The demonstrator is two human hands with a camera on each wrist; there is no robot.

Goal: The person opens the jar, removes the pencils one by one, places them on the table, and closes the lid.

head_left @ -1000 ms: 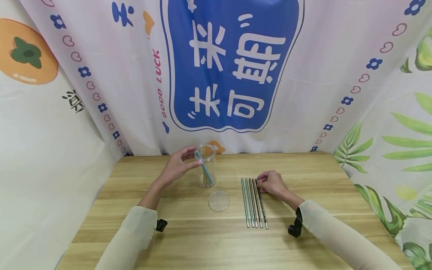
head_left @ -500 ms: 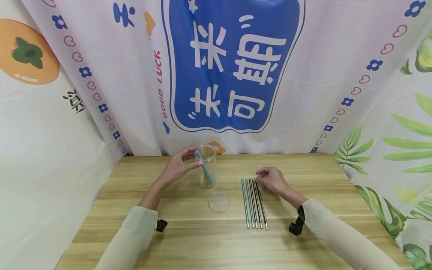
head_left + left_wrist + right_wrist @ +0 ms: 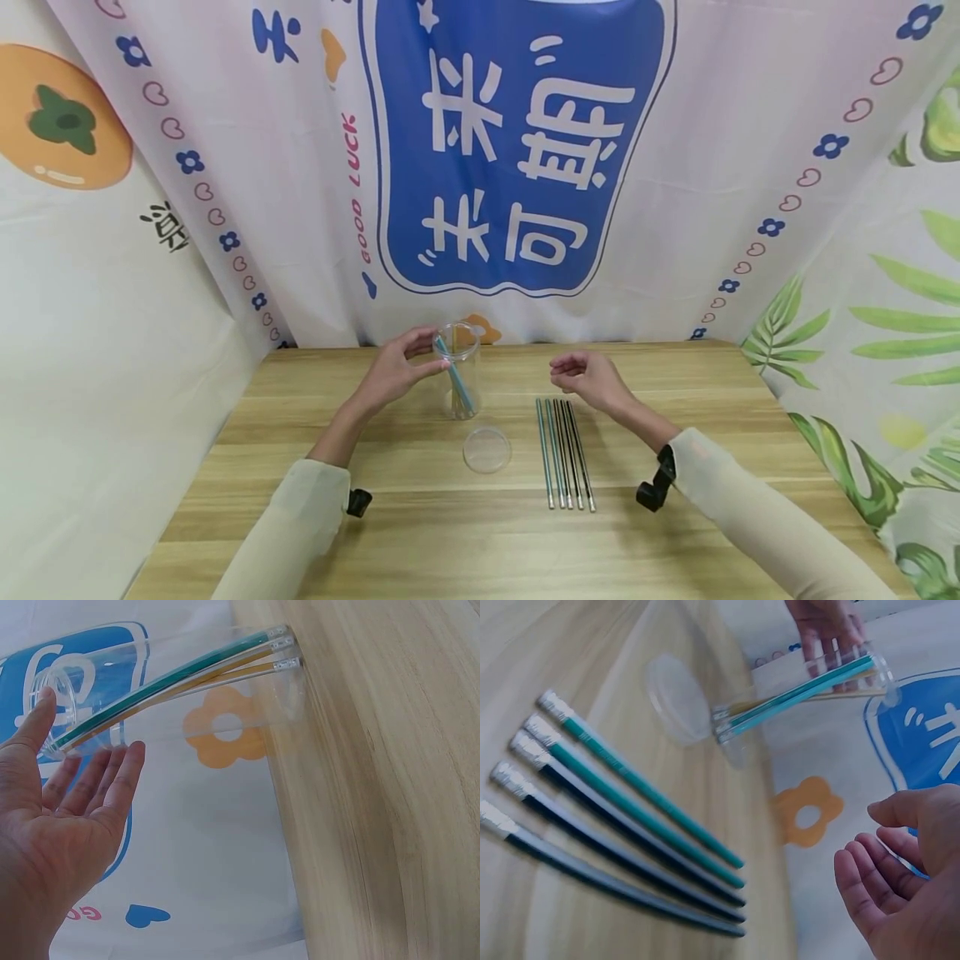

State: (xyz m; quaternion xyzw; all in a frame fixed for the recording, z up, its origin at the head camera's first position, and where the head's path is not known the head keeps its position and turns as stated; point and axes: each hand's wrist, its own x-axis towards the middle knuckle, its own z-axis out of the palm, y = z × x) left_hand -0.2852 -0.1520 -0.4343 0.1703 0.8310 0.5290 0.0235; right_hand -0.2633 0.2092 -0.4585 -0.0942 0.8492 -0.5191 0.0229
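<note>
A clear plastic jar (image 3: 467,383) stands upright near the back of the table. Inside it lean teal and yellow pencils (image 3: 187,675), eraser ends down. My left hand (image 3: 397,367) holds the jar near its rim, thumb on the near side and fingers at the far left side. Several pencils (image 3: 566,454) lie side by side on the table, two green and three black, their eraser ends toward me. Just beyond their far ends hovers my right hand (image 3: 592,379), fingers loosely curved, with nothing in it; the right wrist view shows its palm (image 3: 907,915) bare.
A round clear lid (image 3: 487,450) lies flat on the wooden table (image 3: 420,533), between the jar and the pencil row. Behind the table's back edge hangs a printed cloth (image 3: 315,208), close to the jar.
My right hand has let go of the rightmost black pencil, lifted, and moved left and farther back over the row's far ends. My left hand and the jar stay put.
</note>
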